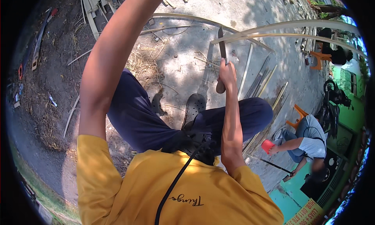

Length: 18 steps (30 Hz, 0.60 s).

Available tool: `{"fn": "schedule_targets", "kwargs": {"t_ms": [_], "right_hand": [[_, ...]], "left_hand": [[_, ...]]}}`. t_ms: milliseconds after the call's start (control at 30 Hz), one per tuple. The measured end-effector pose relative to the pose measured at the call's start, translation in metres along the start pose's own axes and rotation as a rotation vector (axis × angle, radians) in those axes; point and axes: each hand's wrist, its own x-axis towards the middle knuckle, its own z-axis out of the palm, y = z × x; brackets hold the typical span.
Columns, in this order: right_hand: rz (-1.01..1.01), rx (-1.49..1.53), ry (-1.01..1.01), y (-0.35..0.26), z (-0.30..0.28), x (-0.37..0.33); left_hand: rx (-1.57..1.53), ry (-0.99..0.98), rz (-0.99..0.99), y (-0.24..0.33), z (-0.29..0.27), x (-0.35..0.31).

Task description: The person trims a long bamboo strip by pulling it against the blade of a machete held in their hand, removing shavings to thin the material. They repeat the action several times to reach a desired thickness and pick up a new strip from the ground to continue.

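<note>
My right hand (228, 73) is closed around the dark handle of a long knife (222, 47), its blade pointing away from me. The blade crosses the near end of a long, pale bamboo strip (281, 29), which parts into two lengths running off to the right. Whether the edge is in the bamboo or only against it, I cannot tell. My left arm (113, 49) reaches up past the top edge, so the left hand is out of sight.
Bamboo slats (90, 6) lie at the far left, near dry shavings (146, 61). More strips (259, 80) rest beside my right knee. At right another person (310, 141) crouches with a red container (268, 146) and a long black tool. An orange stool (321, 60) and a motorcycle (332, 108) stand beyond.
</note>
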Motion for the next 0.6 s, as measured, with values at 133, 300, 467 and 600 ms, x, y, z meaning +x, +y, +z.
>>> {"fn": "schedule_targets", "kwargs": {"t_ms": [133, 300, 467, 600], "right_hand": [[-0.052, 0.118, -0.063, 0.013, 0.050, 0.005], [-0.069, 0.166, 0.028, -0.014, 0.040, -0.015], [-0.108, 0.323, -0.032, -0.011, 0.037, -0.016], [0.066, 0.825, -0.095, -0.002, 0.027, -0.021]], "left_hand": [[0.140, -0.094, 0.143, -0.042, 0.013, -0.008], [0.079, -0.124, 0.415, -0.051, 0.100, -0.017], [-0.057, -0.240, 0.304, -0.038, 0.112, 0.004], [0.048, -0.184, 0.274, -0.048, 0.098, 0.023]]}}
